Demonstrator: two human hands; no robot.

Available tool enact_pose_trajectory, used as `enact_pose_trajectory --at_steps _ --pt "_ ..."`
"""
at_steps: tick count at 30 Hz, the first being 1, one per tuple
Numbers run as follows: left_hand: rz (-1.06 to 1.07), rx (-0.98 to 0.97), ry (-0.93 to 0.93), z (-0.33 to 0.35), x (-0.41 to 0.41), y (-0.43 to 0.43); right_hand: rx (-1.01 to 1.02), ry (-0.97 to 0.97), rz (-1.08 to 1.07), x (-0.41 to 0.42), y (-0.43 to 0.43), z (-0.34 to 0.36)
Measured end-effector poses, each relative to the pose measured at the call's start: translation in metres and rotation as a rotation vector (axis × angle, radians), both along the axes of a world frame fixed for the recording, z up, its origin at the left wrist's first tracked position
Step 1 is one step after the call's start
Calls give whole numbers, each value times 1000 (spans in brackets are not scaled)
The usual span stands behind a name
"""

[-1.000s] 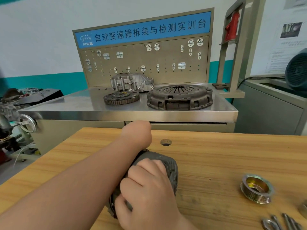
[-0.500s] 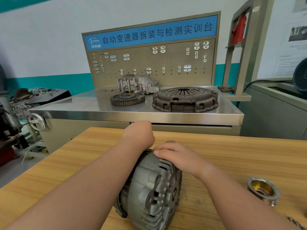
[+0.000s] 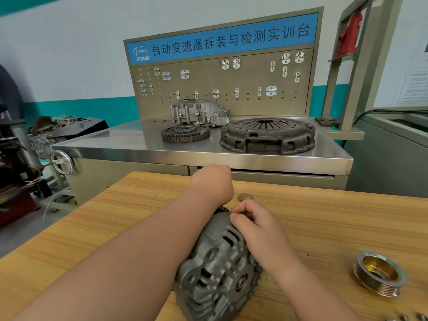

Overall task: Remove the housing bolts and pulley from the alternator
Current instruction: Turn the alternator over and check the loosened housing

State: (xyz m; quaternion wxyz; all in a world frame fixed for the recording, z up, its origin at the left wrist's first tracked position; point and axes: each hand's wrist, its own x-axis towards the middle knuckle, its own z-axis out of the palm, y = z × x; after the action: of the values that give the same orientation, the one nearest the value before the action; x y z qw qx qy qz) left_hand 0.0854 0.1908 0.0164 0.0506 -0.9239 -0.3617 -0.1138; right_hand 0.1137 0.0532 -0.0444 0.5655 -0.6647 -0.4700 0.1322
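1. Head view, centre: the alternator [image 3: 217, 269] stands on its edge on the wooden table [image 3: 324, 218]. Its grey slotted housing face is turned towards me and its shaft end shows at the middle.
2. My left hand [image 3: 213, 184] reaches over the far upper side of the alternator, with the forearm lying along its left flank. The fingers are hidden behind the housing, so I cannot tell whether they grip it.
3. My right hand [image 3: 252, 225] sits at the top edge of the alternator, knuckles up and fingers [image 3: 234, 216] curled, the tips against the housing rim. I cannot tell whether they pinch anything small there.
4. The pulley [image 3: 379, 273] is off and lies flat on the table, well apart to the right of the alternator, its brassy bore facing up.
5. A few bolts [image 3: 405, 317] lie at the bottom right edge, cut off by the frame.
6. A small round insert [image 3: 245, 196] sits in the tabletop just beyond my right hand.
7. Behind the table is a steel bench [image 3: 139, 144] carrying a toothed ring gear [image 3: 185, 133], a clutch cover [image 3: 268, 135] and a cast gearbox housing [image 3: 199, 112]. These sit before a pegboard [image 3: 222, 93] with a blue sign.
8. A handwheel [image 3: 61, 162] shows at the bench's left.
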Motion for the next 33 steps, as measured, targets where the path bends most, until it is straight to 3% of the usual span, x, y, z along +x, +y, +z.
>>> enact_pose_trajectory --at_steps 6,10,14,17,23,33 --pt "-79 -133 -39 6 -12 0 -55 -83 34 5 -6 7" --pt "-71 -210 -66 15 -54 -2 -219 -306 45 10 -10 30" --pt "44 -270 11 2 -94 -10 -113 -494 175 -18 -8 56" --pt "7 -276 91 -3 -94 -10 -175 -668 207 -47 -4 62" --pt "-53 -373 -96 -2 -90 -5 -93 -694 125 -52 -14 41" --pt "-71 -309 -105 -4 -81 2 -47 -701 50 -58 -9 33"
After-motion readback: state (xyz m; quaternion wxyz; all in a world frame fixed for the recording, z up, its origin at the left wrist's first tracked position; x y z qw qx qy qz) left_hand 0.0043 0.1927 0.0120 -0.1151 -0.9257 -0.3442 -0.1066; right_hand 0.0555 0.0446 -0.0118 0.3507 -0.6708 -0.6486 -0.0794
